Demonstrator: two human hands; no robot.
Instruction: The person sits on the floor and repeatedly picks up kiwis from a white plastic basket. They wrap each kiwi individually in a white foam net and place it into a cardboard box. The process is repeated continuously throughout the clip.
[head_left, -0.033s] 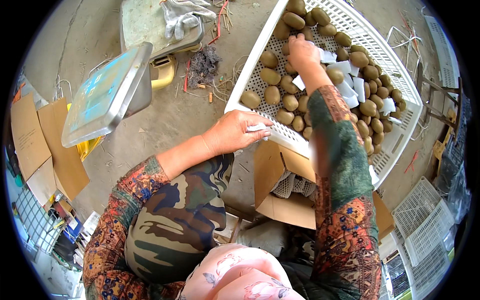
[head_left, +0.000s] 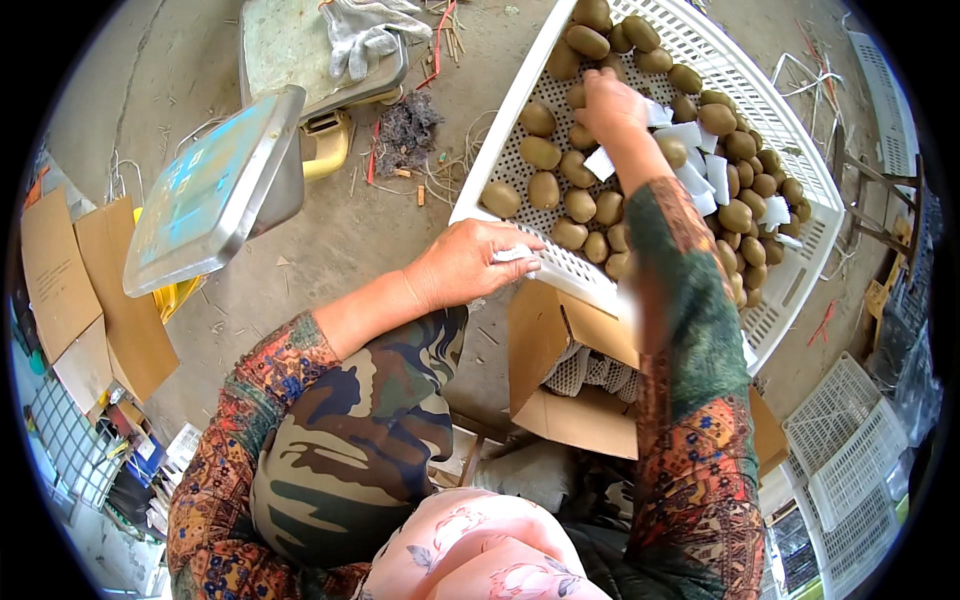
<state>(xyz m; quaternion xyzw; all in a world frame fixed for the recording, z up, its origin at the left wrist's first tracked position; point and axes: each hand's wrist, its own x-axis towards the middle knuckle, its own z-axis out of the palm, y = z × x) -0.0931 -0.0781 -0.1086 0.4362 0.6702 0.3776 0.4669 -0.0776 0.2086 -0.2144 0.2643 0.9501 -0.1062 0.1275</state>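
Observation:
My left hand (head_left: pixel 465 262) is closed on a small white foam net sleeve (head_left: pixel 513 254), pinched between thumb and fingers at the near left rim of a white plastic crate (head_left: pixel 497 130). Brown kiwis (head_left: pixel 540 153) lie in the crate, loosely spaced at the left and crowded at the right. My right hand (head_left: pixel 612 108) reaches inside near the far left side, its fingers curled down onto a kiwi (head_left: pixel 577 95) that shows partly beside the thumb. White foam pieces (head_left: pixel 718 178) lie on the kiwis to the right of that hand. The fingertips of my right hand are partly hidden.
An open cardboard box (head_left: pixel 575 418) holding netted items stands below the crate's near edge. To the left is a scale with a tilted display (head_left: pixel 215 190); grey gloves (head_left: pixel 368 32) lie on its platform. Another cardboard box (head_left: pixel 65 270) stands far left, white crates (head_left: pixel 850 450) lower right.
My right hand and forearm have shifted slightly to the right within the crate. The left hand stays in place with the foam net sleeve.

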